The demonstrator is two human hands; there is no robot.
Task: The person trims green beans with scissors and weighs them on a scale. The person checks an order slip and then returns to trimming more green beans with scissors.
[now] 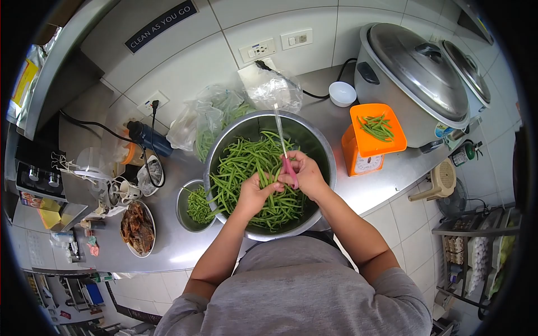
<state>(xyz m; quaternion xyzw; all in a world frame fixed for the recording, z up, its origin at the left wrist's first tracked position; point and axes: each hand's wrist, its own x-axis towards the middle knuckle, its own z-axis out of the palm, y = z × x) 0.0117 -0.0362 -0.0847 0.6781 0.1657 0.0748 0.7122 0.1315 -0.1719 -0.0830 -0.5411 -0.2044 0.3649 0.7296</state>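
Head view: above a round steel bowl (315, 137), our left grip (255, 196) pinched slender green beans (262, 173), our right grip (309, 178) a pink-handled metal blade (283, 143).

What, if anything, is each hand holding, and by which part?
The right hand holds a long-bladed tool by its pink handle. The left hand seems to pinch green beans, though where along them is unclear.

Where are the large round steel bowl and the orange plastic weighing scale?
Large round steel bowl (320, 141): head view, right inner wall.
Orange plastic weighing scale (376, 148): head view, front of its pan.
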